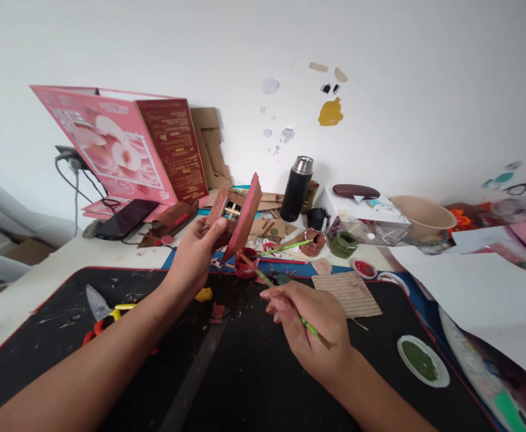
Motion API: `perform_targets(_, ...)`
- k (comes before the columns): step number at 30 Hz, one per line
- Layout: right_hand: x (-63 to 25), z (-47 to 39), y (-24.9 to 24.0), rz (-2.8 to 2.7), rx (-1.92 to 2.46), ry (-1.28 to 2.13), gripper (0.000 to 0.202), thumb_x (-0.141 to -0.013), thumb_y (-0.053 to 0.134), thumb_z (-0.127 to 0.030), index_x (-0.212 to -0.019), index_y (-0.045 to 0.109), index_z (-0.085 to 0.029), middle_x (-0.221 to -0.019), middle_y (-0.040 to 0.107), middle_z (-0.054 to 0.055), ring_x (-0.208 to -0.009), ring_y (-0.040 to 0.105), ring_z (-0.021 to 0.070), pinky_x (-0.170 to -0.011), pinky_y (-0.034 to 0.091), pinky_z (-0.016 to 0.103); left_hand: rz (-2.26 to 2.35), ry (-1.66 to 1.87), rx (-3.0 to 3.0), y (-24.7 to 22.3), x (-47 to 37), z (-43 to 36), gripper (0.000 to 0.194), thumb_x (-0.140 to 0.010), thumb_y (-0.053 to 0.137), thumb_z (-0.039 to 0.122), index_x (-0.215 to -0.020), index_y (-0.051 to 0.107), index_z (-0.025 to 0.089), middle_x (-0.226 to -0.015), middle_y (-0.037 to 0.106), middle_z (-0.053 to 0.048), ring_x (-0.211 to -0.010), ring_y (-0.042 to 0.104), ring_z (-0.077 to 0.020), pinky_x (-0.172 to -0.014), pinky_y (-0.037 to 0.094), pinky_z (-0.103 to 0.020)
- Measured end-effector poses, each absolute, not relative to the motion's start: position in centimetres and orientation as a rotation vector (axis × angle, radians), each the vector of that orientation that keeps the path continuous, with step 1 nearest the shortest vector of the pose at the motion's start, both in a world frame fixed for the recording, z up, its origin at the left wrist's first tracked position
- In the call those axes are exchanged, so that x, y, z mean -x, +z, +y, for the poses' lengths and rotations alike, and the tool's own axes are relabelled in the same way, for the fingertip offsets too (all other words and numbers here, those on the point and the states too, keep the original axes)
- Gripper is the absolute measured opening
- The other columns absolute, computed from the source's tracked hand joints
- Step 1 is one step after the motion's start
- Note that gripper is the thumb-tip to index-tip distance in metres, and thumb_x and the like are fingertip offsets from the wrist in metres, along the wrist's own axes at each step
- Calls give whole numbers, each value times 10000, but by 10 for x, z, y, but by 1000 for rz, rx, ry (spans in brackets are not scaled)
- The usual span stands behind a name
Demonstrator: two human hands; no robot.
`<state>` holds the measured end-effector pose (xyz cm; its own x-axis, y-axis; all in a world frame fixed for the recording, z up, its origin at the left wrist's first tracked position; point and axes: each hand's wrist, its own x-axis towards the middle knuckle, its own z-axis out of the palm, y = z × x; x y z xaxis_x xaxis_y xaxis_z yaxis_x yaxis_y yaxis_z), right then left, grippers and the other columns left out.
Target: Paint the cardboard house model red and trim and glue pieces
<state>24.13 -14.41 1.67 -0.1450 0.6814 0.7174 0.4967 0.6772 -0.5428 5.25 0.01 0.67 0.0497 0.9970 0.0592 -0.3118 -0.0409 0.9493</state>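
Observation:
My left hand (195, 249) is closed around a small reddish-brown model house (240, 219), held tilted above the mat. A window with pale bars shows on one wall, and its flat roof panel faces right. In my right hand (314, 321) is a green-handled paintbrush (265, 278), gripped like a pen. The brush tip reaches the mouth of a small red paint jar (246, 264), just below the model house. Whether the bristles touch the paint, I cannot tell. A second green brush (285, 246) lies slantwise behind the jar.
Scissors (98, 309) and a long ruler (197, 369) lie on the black mat (254, 384). Corrugated cardboard (348, 294) and a lid of green paint (420, 360) are at the right. Behind stand a black thermos (296, 189), a brown jar (313, 243), a green jar (343, 243) and a pink box (119, 144).

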Motion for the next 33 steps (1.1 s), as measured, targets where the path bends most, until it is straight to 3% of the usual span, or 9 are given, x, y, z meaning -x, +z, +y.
perform_targets(5,-245,-145,19,-1747,978,180,218,-1143,540,-179,-1096,752,-198,-868,839,53,-592,751,155,-697,689,309,921,1345,-1034,7,-52,1,618,-689,967,630,-1022,699,184,-937,807,-63,-863,771,-253,-787,584,-349)
perform_targets(13,-240,-144,15,-1771,912,204,205,-1144,547,-192,-1095,746,-186,-852,831,59,-556,734,146,-581,632,266,933,1311,-1049,9,-52,0,602,-708,954,652,-1014,710,195,-877,777,-40,-780,728,-221,-720,555,-322)
perform_targets(24,-247,-143,17,-1698,944,165,220,-1116,543,-152,-1078,757,-184,-827,814,45,-571,737,150,-664,658,286,910,1299,-1055,6,-51,2,623,-703,968,649,-1045,743,180,-820,732,-5,-684,638,-170,-628,478,-276)
perform_targets(33,-253,-140,19,-1665,988,129,256,-1143,527,-212,-1071,771,-185,-791,808,49,-592,752,166,-641,641,293,922,1284,-1115,13,-53,-3,633,-678,977,664,-1028,735,196,-793,725,0,-660,643,-185,-663,520,-301)
